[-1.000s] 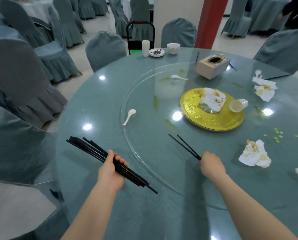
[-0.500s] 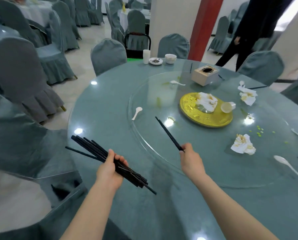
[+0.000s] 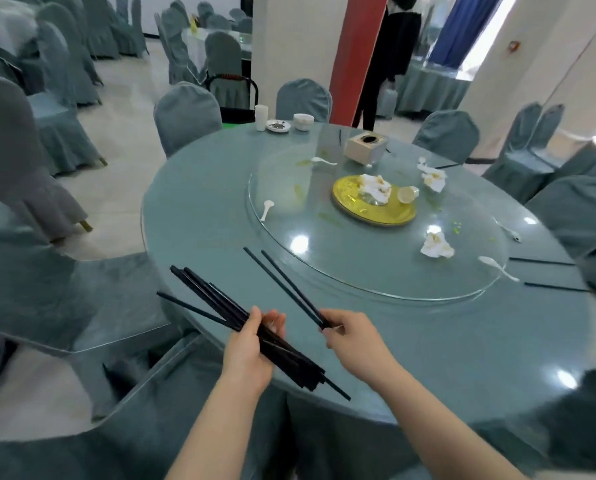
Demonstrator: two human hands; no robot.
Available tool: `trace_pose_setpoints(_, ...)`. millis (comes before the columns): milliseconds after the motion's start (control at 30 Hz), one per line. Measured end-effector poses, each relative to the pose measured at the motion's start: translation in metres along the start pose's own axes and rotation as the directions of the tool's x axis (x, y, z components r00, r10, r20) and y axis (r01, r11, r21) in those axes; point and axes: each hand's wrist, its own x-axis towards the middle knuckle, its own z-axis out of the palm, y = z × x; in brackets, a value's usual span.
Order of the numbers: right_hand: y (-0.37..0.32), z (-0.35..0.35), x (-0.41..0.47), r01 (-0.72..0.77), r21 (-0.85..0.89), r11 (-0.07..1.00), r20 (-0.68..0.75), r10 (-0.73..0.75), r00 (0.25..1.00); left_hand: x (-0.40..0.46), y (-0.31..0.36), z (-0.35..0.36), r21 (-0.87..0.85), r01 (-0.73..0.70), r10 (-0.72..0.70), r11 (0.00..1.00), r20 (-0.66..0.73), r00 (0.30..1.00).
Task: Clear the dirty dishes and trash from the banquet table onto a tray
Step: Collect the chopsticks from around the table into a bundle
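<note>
Banquet table (image 3: 199,216), left hand (image 3: 250,355) hiding chopstick bundle (image 3: 217,303) middle

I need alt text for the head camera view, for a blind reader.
The left hand grips a bundle of black chopsticks while the right hand pinches one more pair above a round banquet table with dirty napkins.

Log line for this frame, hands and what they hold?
left hand: grips chopstick bundle | right hand: pinches chopstick pair | tray: not visible
</note>
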Motion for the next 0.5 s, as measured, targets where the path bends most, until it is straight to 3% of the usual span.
trace_pose_setpoints(267,0.017,-0.005,-0.067,-0.072,-0.003,0.997,-0.209,0.069,0.975,-0.046,-0.053,0.015,0.151,0.064,-0.065,0.987,0.007,0.998)
trace_pose_setpoints(500,0.060,-0.067,-0.126,-0.099,-0.074,0.992,-0.329,0.070,0.942,-0.088,-0.130,0.075,0.263,0.087,-0.130,0.961,0.153,0.980)
